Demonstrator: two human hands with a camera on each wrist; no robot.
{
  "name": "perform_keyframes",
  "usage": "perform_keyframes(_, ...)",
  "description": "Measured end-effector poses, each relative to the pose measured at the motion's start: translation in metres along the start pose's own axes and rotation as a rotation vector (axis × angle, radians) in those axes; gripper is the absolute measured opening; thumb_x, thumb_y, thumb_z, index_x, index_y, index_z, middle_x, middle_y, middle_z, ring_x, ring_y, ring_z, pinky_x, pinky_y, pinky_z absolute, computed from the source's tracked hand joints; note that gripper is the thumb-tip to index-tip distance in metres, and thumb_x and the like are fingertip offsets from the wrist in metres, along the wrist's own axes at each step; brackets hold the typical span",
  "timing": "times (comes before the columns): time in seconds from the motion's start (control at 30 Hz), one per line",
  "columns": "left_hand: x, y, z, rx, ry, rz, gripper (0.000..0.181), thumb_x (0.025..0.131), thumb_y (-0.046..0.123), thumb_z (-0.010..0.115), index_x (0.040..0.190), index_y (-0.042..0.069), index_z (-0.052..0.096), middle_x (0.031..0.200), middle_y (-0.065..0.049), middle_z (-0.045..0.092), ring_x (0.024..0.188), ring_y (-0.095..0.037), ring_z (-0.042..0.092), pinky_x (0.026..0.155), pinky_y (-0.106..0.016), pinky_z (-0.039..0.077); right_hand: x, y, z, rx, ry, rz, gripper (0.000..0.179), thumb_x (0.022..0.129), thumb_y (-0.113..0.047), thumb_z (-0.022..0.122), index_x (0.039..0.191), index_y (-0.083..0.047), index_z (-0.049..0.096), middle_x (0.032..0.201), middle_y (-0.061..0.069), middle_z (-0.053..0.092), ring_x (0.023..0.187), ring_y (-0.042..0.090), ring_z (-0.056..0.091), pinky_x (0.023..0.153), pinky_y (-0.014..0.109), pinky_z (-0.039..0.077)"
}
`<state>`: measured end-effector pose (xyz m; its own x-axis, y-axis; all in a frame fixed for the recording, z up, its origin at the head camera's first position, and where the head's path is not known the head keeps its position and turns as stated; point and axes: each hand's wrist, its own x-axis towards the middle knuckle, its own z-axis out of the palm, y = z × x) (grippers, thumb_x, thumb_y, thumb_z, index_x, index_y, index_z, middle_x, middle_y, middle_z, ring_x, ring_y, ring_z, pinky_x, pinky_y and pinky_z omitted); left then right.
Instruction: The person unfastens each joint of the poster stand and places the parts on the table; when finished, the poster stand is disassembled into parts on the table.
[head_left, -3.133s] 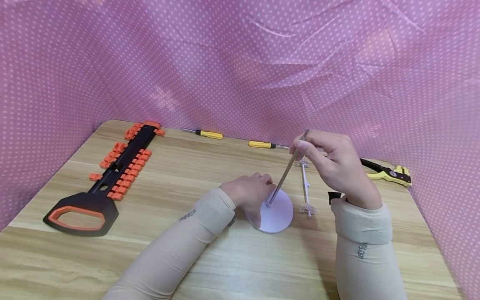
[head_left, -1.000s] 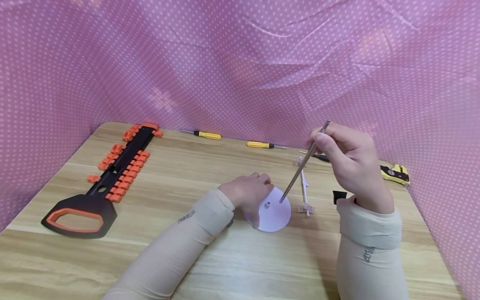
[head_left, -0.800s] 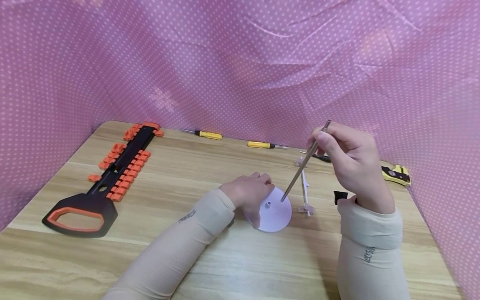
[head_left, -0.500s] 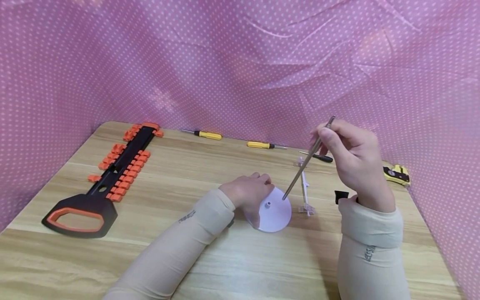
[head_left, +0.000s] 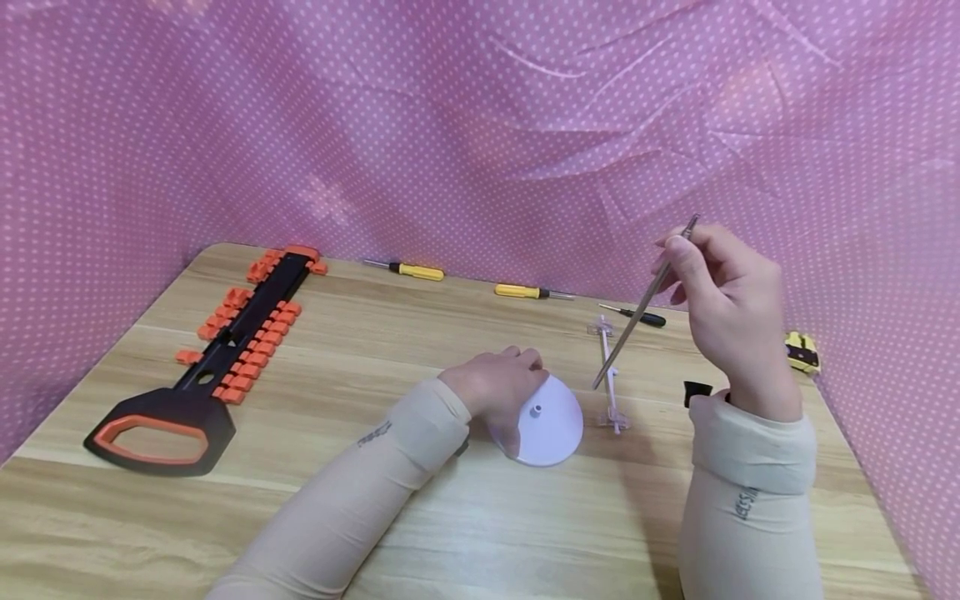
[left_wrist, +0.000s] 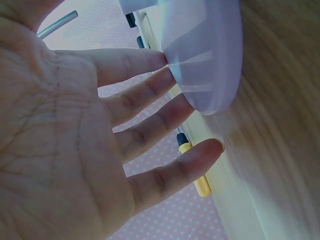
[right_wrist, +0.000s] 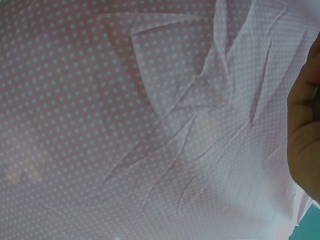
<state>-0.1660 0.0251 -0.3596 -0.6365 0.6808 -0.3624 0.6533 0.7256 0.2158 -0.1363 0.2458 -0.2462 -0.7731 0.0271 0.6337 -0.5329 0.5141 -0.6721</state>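
A white round base (head_left: pixel 551 425) with a short central stub lies on the table. My left hand (head_left: pixel 495 387) holds its left edge, fingers at the far rim and thumb at the near side. In the left wrist view the fingertips touch the rim of the base (left_wrist: pixel 220 75). My right hand (head_left: pixel 731 308) pinches a thin metal rod (head_left: pixel 637 317) near its upper end. The rod slants down left, and its lower end appears in front of a white bar with clear end pieces (head_left: pixel 608 367). The right wrist view shows only part of the right hand (right_wrist: pixel 305 130).
A black rack with orange clips (head_left: pixel 240 333) lies at the left. Two yellow-handled screwdrivers (head_left: pixel 420 271) and a black-handled screwdriver (head_left: pixel 648 318) lie along the back. A yellow and black tool (head_left: pixel 802 352) is partly hidden behind the right wrist. Pink dotted cloth (head_left: pixel 450 125) surrounds the table.
The rod's lower end has come away from the base's stub. My right hand has carried the rod up and to the right. My left hand has stayed on the base.
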Motion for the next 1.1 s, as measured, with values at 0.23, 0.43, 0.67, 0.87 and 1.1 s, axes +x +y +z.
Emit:
perform_keyframes(0.23,0.0,-0.001,0.0,-0.007,0.007,0.006,0.108,0.069,0.039,0.1,0.16,0.014,0.047,0.163,-0.002,0.042,0.14,-0.021,0.046,0.115,-0.039,0.049,0.002,0.004,-0.002,-0.079,0.022,0.051,0.016,0.108,-0.019,0.063,0.101,-0.016,0.076,0.075,-0.016,0.07,0.062,0.002,0.065,0.052,0.014,0.051)
perform_keyframes(0.43,0.001,0.0,0.001,-0.005,-0.003,0.001,0.109,0.07,0.04,0.1,0.161,0.015,0.045,0.165,-0.002,0.04,0.144,-0.021,0.044,0.118,-0.04,0.046,0.003,0.01,-0.004,-0.215,-0.003,0.123,0.026,0.109,-0.025,0.062,0.109,-0.001,0.072,0.073,-0.022,0.067,0.06,-0.004,0.065,0.052,0.012,0.051)
perform_keyframes(0.67,0.001,0.0,0.001,0.006,-0.002,0.002,0.11,0.07,0.041,0.099,0.161,0.014,0.045,0.165,-0.003,0.04,0.144,-0.022,0.044,0.118,-0.039,0.047,0.005,0.014,-0.004,-0.379,-0.009,0.145,0.029,0.11,-0.033,0.059,0.105,-0.006,0.069,0.073,-0.006,0.073,0.056,-0.012,0.061,0.048,0.012,0.045)
perform_keyframes(0.87,0.0,0.0,0.0,0.011,-0.001,0.002,0.109,0.07,0.041,0.099,0.161,0.014,0.045,0.165,-0.002,0.041,0.143,-0.021,0.045,0.118,-0.039,0.047,0.006,0.016,-0.004,-0.509,-0.014,0.113,0.032,0.111,-0.037,0.056,0.104,-0.008,0.069,0.077,0.012,0.077,0.053,-0.022,0.049,0.047,0.013,0.037)
perform_keyframes(1.1,0.0,0.0,0.0,0.013,0.002,0.004,0.108,0.07,0.041,0.099,0.161,0.014,0.046,0.165,-0.003,0.041,0.143,-0.022,0.045,0.117,-0.04,0.047,0.007,0.025,-0.005,-0.578,-0.032,0.114,0.035,0.111,-0.039,0.054,0.108,-0.008,0.07,0.088,0.016,0.078,0.058,-0.024,0.043,0.056,0.016,0.036)
